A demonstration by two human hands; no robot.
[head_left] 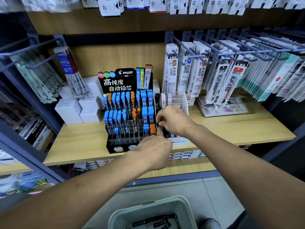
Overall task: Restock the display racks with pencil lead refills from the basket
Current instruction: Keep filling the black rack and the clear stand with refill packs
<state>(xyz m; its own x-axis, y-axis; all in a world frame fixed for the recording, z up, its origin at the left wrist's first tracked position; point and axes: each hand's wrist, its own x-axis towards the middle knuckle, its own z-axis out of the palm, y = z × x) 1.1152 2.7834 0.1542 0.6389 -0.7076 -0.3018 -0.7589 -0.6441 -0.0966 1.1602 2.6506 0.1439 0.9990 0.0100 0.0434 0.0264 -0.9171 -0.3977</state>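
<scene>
Head view, one entry. Step in hand, by judgement: seating a refill in the clear rack (179,103) that stood just right of the black Pilot rack (128,116) on the wooden shelf (231,128).

Right hand (173,120): fingers curled, its grip pinching a dark lead refill (164,131) at the clear rack's front slots.

Left hand (153,149): fingers curled, forefinger extended up to touch the same refill from below; whether it gripped anything could not be told.

Refill: upright, between both hands, beside the orange-capped tubes (153,128).

Basket (153,214): on the floor below the shelf, well apart from both hands, dark refill packs inside.

Next move, by judgement: press the refill fully into its slot, release, then reach down to the basket.
</scene>
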